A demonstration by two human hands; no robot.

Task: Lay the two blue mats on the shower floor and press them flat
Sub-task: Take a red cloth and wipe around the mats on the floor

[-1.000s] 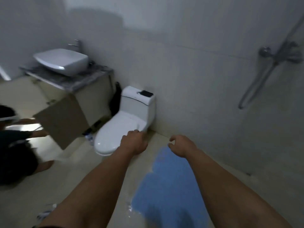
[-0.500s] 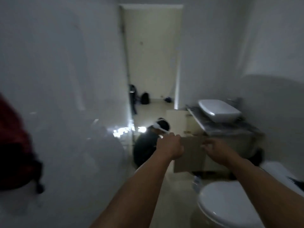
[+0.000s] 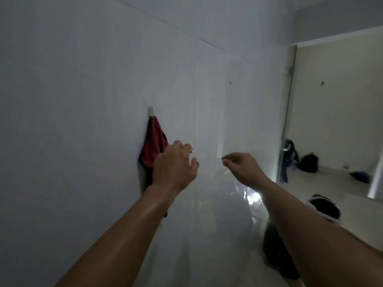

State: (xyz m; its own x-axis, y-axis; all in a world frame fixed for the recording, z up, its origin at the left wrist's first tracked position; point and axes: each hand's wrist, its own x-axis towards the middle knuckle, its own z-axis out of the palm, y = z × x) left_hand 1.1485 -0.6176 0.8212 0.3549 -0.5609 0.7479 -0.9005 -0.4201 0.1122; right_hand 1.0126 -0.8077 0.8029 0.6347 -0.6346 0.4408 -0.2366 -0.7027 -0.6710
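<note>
No blue mat shows in the head view now. My left hand (image 3: pixel 174 164) is stretched forward in front of a white wall, fingers loosely curled, holding nothing, just right of a red and black cloth (image 3: pixel 154 146). My right hand (image 3: pixel 241 165) is also held out at about the same height, fingers curled loosely, nothing visible in it. Both forearms reach up from the bottom of the frame.
The red and black cloth hangs from a small wall hook (image 3: pixel 150 110). A glossy white wall (image 3: pixel 83 100) fills the left. At the right an open doorway (image 3: pixel 331 121) shows dark bags (image 3: pixel 308 163) on the floor. A crouching person (image 3: pixel 323 210) is low right.
My view has swung left, from the blue mat on the floor by the toilet, past the sink and doorway, to the white wall with the hanging cloth. Both hands stayed raised in front.
</note>
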